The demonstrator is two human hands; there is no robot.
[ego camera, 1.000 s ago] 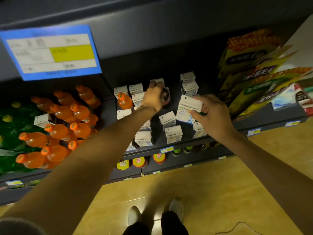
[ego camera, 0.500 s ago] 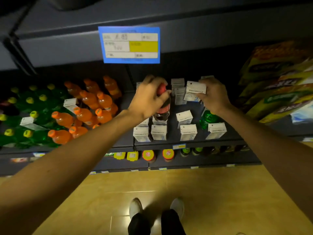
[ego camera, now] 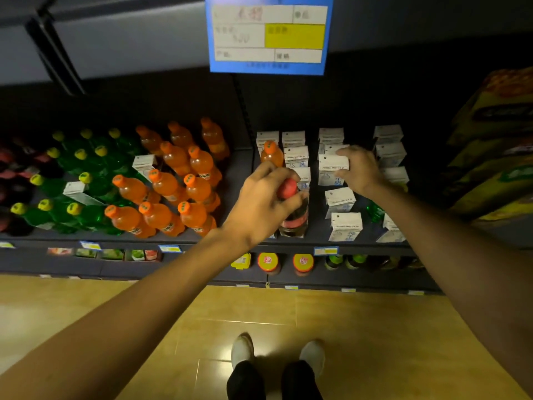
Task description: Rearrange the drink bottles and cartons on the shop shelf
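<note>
My left hand grips the neck of a dark cola bottle with a red cap, held over the front of the carton section. My right hand holds a white drink carton just above the rows of white cartons on the dark shelf. One orange bottle stands among the cartons at the back left. A green bottle lies under my right wrist, partly hidden. Two stray cartons sit among the green bottles.
Orange soda bottles fill the middle of the shelf, green bottles and dark ones stand further left. A blue price sign hangs overhead. Yellow snack bags are stacked at the right. A lower shelf holds jars. My shoes stand on the yellow floor.
The view has swung left and tilted. My left hand has brought the cola bottle forward and lower. My right hand has carried the carton towards the back rows.
</note>
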